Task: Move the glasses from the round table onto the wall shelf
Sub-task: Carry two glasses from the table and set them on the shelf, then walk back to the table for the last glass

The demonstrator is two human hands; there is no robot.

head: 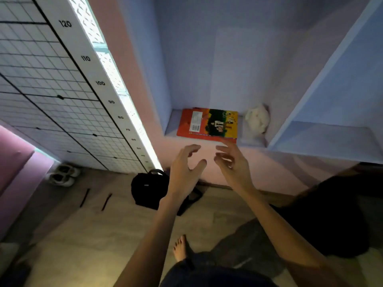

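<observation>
The orange hardcover book's [207,124] cover print is too blurred to read. The left forearm [165,214] hides part of the black fabric bag [149,188].

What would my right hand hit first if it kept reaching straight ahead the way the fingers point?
Most likely the front right corner of the orange book lying on the shelf; the right hand has open fingers just short of it, though depth is unclear.

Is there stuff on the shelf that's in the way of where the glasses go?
Partly. An orange book lies flat across the wall shelf, and a white soft toy sits in its right corner. No glasses are in view; both the left hand and right hand are empty.
</observation>
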